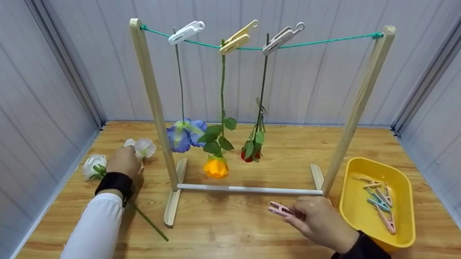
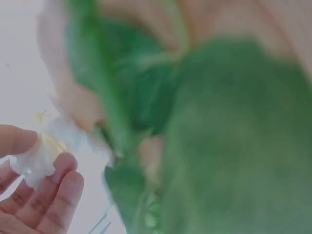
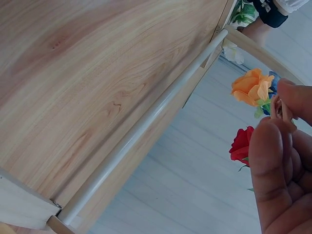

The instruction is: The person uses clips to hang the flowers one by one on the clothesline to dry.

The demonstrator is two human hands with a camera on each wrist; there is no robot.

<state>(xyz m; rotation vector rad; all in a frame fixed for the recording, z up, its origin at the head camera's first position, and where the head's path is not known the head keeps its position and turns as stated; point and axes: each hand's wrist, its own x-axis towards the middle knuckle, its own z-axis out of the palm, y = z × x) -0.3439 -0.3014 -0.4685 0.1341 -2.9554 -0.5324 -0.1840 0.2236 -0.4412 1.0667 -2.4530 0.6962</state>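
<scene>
Pink clothespin point(image 1: 281, 209) in my right hand point(image 1: 319, 221). White flowers point(image 1: 141, 147) under my left hand point(image 1: 123, 161). Beyond my grip: orange rose point(image 1: 216, 166), red rose point(image 1: 249, 155), blue flower point(image 1: 184, 134), green line point(image 1: 323, 41), yellow tray point(image 1: 359, 213).

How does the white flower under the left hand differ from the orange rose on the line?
The white flower lies flat on the table, under the left hand; the orange rose hangs head-down. A yellow peg clips the rose's stem to the green line; no peg shows on the white flower. Both have green stems.
</scene>
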